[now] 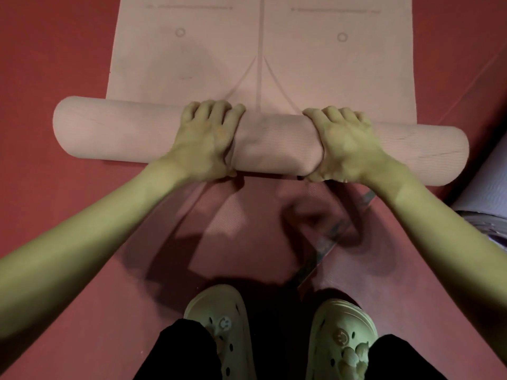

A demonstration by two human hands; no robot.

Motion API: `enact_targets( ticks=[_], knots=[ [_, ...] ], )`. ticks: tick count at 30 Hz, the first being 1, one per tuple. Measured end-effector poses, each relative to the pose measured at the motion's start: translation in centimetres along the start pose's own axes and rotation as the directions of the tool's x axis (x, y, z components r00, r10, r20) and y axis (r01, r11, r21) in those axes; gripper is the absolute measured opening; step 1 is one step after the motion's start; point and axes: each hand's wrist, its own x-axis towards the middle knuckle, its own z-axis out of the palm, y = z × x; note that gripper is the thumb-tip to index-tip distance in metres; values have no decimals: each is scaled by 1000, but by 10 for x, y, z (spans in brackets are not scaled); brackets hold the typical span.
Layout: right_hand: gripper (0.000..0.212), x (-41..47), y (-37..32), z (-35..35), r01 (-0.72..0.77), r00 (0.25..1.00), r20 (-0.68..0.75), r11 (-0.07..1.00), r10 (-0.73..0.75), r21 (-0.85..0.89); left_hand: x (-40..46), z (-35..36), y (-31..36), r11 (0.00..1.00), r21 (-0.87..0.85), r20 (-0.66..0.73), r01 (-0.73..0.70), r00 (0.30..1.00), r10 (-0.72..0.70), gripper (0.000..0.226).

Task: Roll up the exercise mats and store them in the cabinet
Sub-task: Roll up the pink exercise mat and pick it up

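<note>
Both hands, left hand & right hand, curl over pink mat roll mid-length; ribbed foam cylinder, flat remainder beyond.

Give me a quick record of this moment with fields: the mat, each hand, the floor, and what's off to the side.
mat: pink mat, partly rolled, flat part ahead
left hand: left hand curled over the roll
right hand: right hand curled over the roll
floor: red floor
side: pale purple rolled mat at right edge
feet: green clogs
cabinet: not in view
</note>
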Motion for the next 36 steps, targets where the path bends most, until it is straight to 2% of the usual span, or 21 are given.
enact_targets(
  ticks=[2, 5, 9, 15, 20, 23, 27, 36],
  knots=[
    [120, -4, -1, 8, 10, 995, -98, 1000, -12, -19, 9, -7, -4, 1000, -26, 89, 4, 996, -1, 123],
    [114, -19, -15, 33, -26, 942, -336, 1000, 23, -5, 24, -16, -9, 998, -61, 184, -1, 983, 12, 118],
    [114, -29, -34, 46, -80, 912, -402, 996, 87, 35, 28, -21, -11, 995, -98, 214, 11, 977, 10, 117],
    [120, -6, -16, 30, -51, 950, -310, 998, 43, -20, 4, -5, -1, 999, -34, -28, -39, 999, 38, 120],
    [129, 22, -6, 7, -44, 974, -222, 999, 37, -24, 25, -9, -7, 999, 42, 9, -12, 1000, 11, 135],
    [131, 32, -1, -1, -34, 983, -184, 998, 24, -51, 44, -14, -12, 999, 38, 41, -1, 999, -1, 130],
    [121, 36, 0, -10, -52, 990, -136, 997, 43, -59, 47, -15, -15, 1000, 23, 24, -11, 1000, 11, 119],
    [115, -22, -23, 1, -19, 998, -69, 998, 15, -54, -19, -11, 4, 995, -91, 13, -34, 999, 35, 115]
  ],
)
